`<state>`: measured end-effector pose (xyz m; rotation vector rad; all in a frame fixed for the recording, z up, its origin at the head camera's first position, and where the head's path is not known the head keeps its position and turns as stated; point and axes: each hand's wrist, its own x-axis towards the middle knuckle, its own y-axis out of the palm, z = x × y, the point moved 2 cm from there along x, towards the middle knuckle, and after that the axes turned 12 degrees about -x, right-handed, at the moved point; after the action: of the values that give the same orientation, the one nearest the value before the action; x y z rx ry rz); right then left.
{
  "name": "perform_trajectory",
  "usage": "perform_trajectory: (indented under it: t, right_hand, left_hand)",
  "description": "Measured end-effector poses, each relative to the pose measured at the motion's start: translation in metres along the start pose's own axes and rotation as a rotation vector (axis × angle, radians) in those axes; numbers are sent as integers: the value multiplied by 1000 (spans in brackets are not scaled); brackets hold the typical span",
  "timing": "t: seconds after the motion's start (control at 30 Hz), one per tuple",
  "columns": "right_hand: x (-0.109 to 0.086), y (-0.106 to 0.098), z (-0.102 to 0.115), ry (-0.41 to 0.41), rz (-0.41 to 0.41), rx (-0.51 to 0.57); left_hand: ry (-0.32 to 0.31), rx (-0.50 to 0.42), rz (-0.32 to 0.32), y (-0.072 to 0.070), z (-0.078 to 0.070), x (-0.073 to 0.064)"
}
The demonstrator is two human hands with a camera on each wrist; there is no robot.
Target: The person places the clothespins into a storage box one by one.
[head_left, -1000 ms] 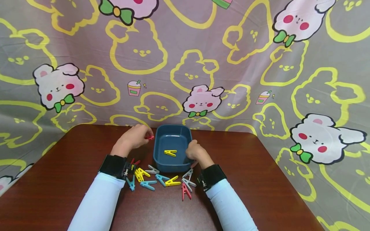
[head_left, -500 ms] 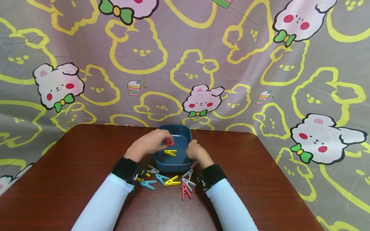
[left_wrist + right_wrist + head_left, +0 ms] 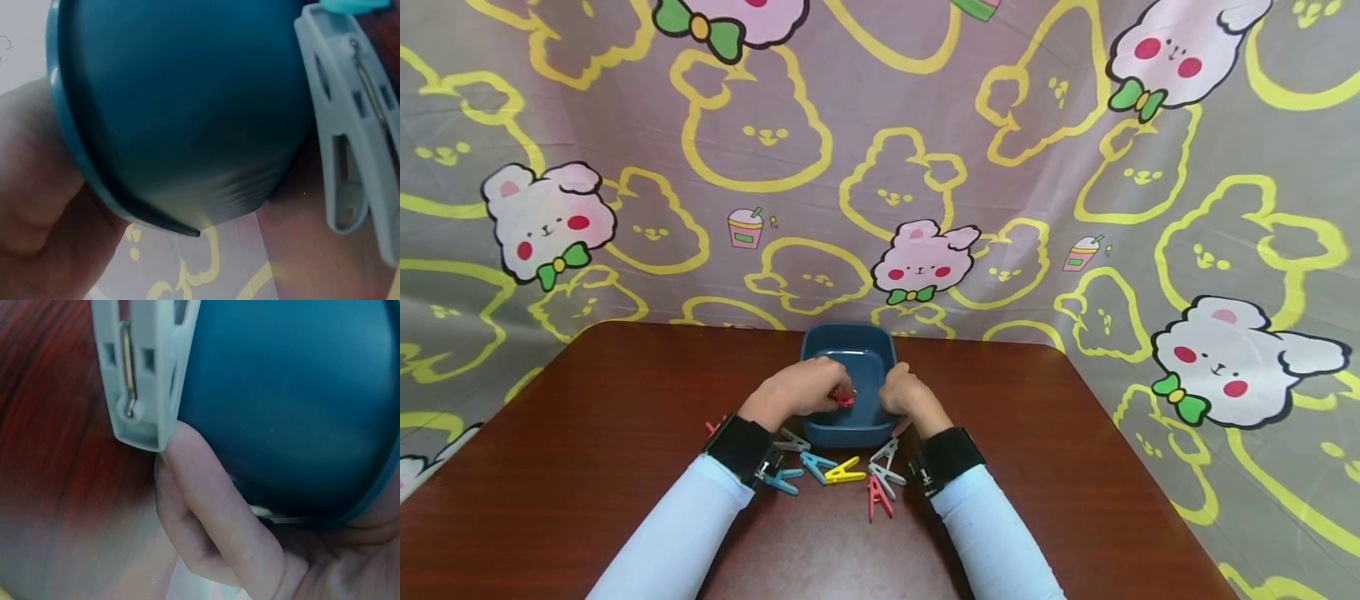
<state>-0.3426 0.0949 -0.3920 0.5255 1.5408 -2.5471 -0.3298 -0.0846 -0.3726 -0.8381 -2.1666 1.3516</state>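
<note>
My left hand [image 3: 801, 388] reaches over the left rim of a dark blue plastic basin [image 3: 850, 437] and pinches a red clothespin [image 3: 844, 401] low inside it. A yellow clothespin in the basin is almost wholly hidden behind those fingers. At the basin's right side, my right hand [image 3: 907, 393] grips the wall. In the right wrist view its fingers [image 3: 212, 500] curl under the basin's outer side [image 3: 287, 394], close by a grey clothespin [image 3: 140, 375]. The left wrist view has the left hand [image 3: 37, 194] across the rim, with the red clothespin out of sight.
On the brown table [image 3: 1000, 467], several clothespins lie before the basin: blue [image 3: 817, 467], yellow [image 3: 845, 472], grey [image 3: 886, 477] and red [image 3: 878, 498]. Another red one [image 3: 713, 427] shows past the left wrist, whose forearm covers more. A patterned cloth [image 3: 880, 150] hangs behind.
My left hand has carried the red clothespin from left of the basin over its rim and down inside, toward the yellow one. The right hand has kept its grip on the basin.
</note>
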Motion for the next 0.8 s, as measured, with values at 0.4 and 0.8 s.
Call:
perform_trajectory:
  t: [0.4,0.8]
  right_hand:
    - [-2,-1,1,-24,4,17]
    - [-2,-2,-1,-28,10,-9]
  left_hand:
    - [-94,1,25,4,7,-2]
    - [-85,45,6,4,8,2]
